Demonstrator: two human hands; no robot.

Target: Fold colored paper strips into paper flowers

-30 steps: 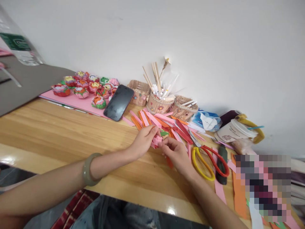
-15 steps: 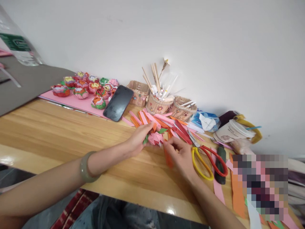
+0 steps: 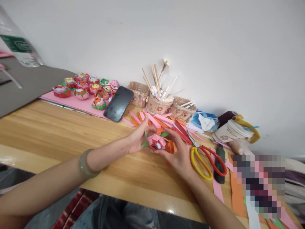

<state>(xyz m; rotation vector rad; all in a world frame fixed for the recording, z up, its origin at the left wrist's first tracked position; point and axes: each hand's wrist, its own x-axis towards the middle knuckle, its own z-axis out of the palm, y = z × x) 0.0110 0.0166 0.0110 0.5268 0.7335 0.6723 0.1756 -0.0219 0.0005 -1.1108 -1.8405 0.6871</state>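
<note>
A pink folded-paper flower (image 3: 156, 141) with green and orange paper leaves is held between my hands above the wooden table (image 3: 59, 133). My left hand (image 3: 138, 138) is at the flower's left side, thumb raised off it and fingers curled behind, partly hidden. From the right, my right hand (image 3: 177, 151) grips the flower between its thumb and fingers. Loose pink and orange paper strips (image 3: 156, 120) lie just behind. Scissors (image 3: 202, 160) with one yellow and one red handle lie beside my right hand.
Several finished paper flowers (image 3: 82, 93) sit on pink sheets at left, beside a phone (image 3: 118, 104). Decorated baskets (image 3: 160, 105) with sticks stand along the wall. At right are a tissue pack (image 3: 205, 121), a lidded cup (image 3: 232, 131), a dark green tool (image 3: 219, 162) and orange paper (image 3: 235, 187).
My right hand has moved from pinching at the flower's right edge to grasping around it. My left thumb has lifted away, and the flower has tilted so its pale centre shows.
</note>
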